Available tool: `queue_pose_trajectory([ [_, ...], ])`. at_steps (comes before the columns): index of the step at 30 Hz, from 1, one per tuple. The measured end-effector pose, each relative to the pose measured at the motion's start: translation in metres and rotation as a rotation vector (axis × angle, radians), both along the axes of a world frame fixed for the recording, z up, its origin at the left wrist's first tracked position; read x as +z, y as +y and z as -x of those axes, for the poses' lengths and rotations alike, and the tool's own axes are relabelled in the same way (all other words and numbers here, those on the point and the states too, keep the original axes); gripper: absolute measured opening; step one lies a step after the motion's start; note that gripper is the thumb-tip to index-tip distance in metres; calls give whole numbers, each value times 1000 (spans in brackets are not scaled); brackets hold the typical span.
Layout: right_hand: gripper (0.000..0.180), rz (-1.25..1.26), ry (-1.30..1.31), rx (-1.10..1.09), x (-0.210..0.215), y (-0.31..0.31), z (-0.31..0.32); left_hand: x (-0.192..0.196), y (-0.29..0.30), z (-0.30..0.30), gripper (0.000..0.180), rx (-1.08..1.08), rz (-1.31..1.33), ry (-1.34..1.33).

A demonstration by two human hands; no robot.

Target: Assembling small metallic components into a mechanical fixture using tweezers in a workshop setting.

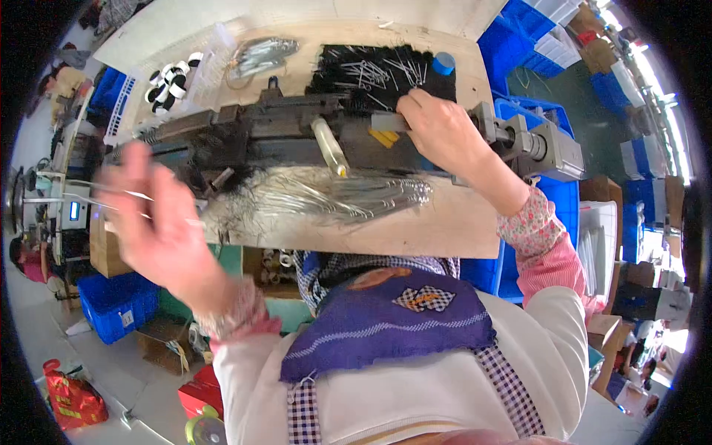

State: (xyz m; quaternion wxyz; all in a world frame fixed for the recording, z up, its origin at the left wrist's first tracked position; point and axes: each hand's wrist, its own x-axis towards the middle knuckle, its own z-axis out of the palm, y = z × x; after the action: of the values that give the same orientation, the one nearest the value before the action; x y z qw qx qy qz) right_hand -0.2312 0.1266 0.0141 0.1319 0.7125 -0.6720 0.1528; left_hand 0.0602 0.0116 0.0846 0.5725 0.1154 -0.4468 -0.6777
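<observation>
My left hand (159,233) is raised at the left end of a dark metal machine (278,141), blurred by motion. A thin metal wire (139,194) runs across its fingers, which seem closed round it. My right hand (445,137) reaches over the machine's right part, fingertips pressed together beside a grey metal block (389,122). What they pinch, if anything, is hidden. Just behind those fingertips lies a black bristly mat (334,78) strewn with thin metal pins (367,74). A pale tube (328,147) lies across the machine. In front of it spreads a bundle of hooked wires (348,199).
Black and white rings (169,85) lie in a tray at the back left. Another wire bundle (267,52) and a blue cap (443,64) are at the back. A grey motor (556,152) juts out at the right. Blue crates (560,204) stand beside the wooden table (445,230).
</observation>
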Motion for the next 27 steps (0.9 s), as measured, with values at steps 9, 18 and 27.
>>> queue_pose_trajectory([
  [9,17,-172,-74,-35,8,-7,-4,-63,35,43,24,-939,-594,222],
  [18,29,-168,-248,-322,30,-40,62,-92,55,-3,24,-345,130,-806],
  [27,17,-116,-369,150,23,-13,44,-127,-11,162,23,-510,542,-1004],
])
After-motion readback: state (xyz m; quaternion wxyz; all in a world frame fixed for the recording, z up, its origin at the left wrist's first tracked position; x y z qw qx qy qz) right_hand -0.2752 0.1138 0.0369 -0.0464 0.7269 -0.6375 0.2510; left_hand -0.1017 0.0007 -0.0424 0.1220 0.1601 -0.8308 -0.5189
